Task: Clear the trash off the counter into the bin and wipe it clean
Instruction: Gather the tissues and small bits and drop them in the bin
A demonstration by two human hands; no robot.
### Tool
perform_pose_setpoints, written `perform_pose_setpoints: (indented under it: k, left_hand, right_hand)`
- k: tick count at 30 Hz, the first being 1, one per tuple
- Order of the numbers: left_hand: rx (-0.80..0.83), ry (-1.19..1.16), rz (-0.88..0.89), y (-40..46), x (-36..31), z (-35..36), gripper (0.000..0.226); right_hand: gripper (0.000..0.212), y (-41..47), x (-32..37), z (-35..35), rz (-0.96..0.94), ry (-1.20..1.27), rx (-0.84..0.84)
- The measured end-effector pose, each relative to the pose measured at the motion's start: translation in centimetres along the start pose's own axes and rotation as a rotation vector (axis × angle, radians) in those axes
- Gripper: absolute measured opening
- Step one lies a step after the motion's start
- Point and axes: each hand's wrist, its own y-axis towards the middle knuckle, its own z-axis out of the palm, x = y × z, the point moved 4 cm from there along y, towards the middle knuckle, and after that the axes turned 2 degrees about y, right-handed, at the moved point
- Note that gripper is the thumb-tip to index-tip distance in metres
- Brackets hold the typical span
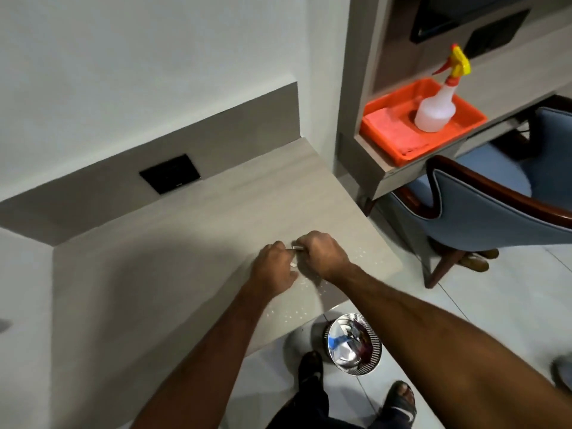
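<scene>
Trash-gathering is the step in hand: both hands meet over the counter (pixel 185 243), right hand (pixel 322 253) closed on a small scrap (pixel 297 248), left hand (pixel 274 267) curled, grip unclear. Crumbs (pixel 288 317) remain near the edge; next, carry scraps to the bin (pixel 354 343) below

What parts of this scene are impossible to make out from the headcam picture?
- Head view: small scrap between left hand and right hand; mostly covered, too small to identify.
- Bin contents: lost in glare.
- White specks on counter: too tiny to name.
</scene>
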Motion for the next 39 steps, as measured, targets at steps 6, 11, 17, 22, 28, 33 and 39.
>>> perform_pose_setpoints:
  k: [6,11,17,22,28,33,39]
  left_hand:
    - [-0.065,0.085,0.112,-0.8,0.4,1.0,0.021]
    - [-0.142,-0.021,-0.048,-1.0,-0.5,-0.2,0.022]
    - [-0.469,-0.307,0.066,-2.5,-9.5,-0.6,0.015]
    - [-0.320,-0.435,0.207,-4.4,-18.0,7.4,0.017]
    - [-0.047,-0.372,-0.068,-4.3,-17.8,23.3,0.017]
    - [0.193,-0.208,-0.236,-3.3,-14.7,36.3,0.022]
    - [0.298,-0.122,-0.293,-0.8,-12.0,46.3,0.019]
  right_hand:
    - [0.015,1.2,0.5,1.7,-0.103,-0.127,-0.029]
    - [0.021,-0.9,-1.5,0.6,-0.060,-0.057,-0.158]
    - [0.009,-10.3,-8.0,-1.4,0.138,0.101,-0.500]
    - [0.014,-19.2,-15.7,2.6,0.405,0.160,-0.545]
    - [0.013,-22.6,-24.1,12.8,0.536,0.263,-0.490]
    - [0.015,-21.6,-29.9,23.7,0.629,0.302,-0.288]
    - [0.014,-19.7,-35.7,32.2,0.731,0.342,-0.170]
